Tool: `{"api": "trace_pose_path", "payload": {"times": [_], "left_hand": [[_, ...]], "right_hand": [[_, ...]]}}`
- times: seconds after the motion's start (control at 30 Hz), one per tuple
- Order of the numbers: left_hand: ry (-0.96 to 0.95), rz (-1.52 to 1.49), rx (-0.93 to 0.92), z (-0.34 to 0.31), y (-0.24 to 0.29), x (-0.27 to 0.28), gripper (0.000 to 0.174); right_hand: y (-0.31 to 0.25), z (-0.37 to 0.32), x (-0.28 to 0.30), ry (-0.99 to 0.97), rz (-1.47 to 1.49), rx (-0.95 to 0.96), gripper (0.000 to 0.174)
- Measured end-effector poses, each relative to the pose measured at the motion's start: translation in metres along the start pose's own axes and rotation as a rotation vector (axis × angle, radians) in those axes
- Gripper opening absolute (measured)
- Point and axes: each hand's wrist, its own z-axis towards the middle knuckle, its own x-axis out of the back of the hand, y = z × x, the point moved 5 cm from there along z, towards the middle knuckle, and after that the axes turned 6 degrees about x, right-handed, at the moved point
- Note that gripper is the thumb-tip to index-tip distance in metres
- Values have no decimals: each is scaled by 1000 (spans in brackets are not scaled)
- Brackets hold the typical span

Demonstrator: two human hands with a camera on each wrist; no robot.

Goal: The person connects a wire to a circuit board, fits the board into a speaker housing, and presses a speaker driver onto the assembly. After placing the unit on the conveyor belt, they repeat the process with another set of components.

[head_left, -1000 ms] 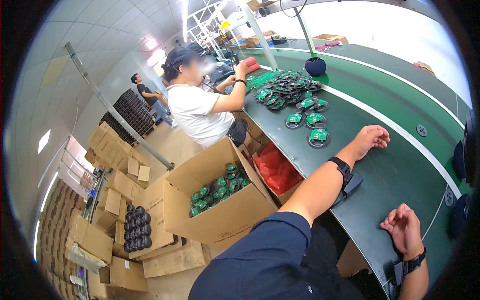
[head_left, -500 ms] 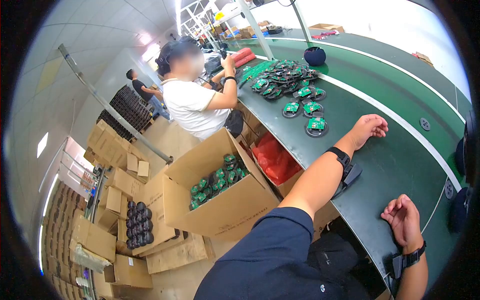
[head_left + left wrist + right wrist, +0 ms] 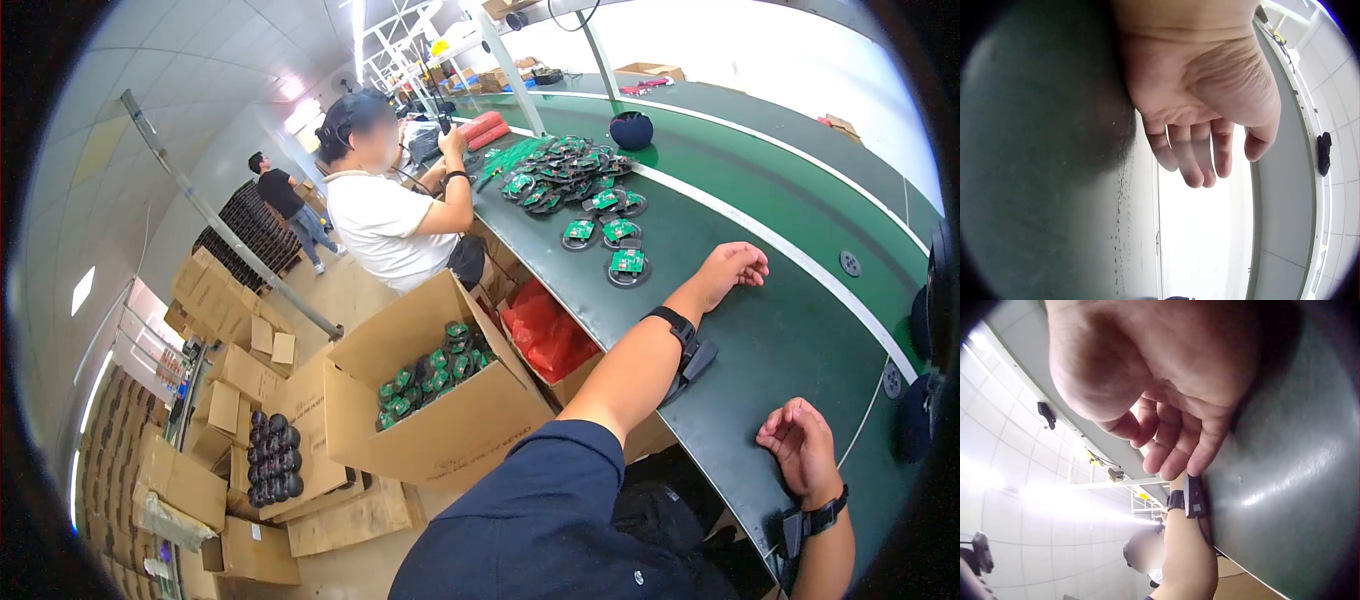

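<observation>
My left hand (image 3: pixel 732 272) rests on its side on the dark green tabletop (image 3: pixel 735 400), fingers loosely curled and holding nothing. Nearer the table's front edge, my right hand (image 3: pixel 802 448) lies palm up with its fingers bent and nothing in it. Both wrists wear black straps with small devices. The left wrist view shows the left palm (image 3: pixel 1200 94) with relaxed fingers apart from the thumb; in the right wrist view the right palm (image 3: pixel 1172 381) is bare too. Closest to the left hand is a black ring part with a green board (image 3: pixel 628 268), not touched.
A heap of similar parts (image 3: pixel 565 170) lies farther along the table, beside a dark round object (image 3: pixel 631 130). An open carton (image 3: pixel 440 430) of parts and a red bag (image 3: pixel 548 330) stand by the edge. A person in white (image 3: pixel 385 220) sits beyond.
The view has shifted slightly. The seated person's head and raised hands have moved a little, and the standing person in the background has turned. Both my hands stay in place on the table.
</observation>
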Motion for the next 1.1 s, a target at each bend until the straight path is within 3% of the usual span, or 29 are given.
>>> {"api": "trace_pose_path", "payload": {"times": [0.73,0.9,1.1], "left_hand": [[-26,32,4,3,-5,-2,19],[-21,55,0,3,-6,-1,19],[-26,72,9,2,-4,-6,18]], "right_hand": [[6,2,12,-48,-64,39,31],[6,2,10,132,-12,31,23],[0,0,1,84,19,-2,14]]}}
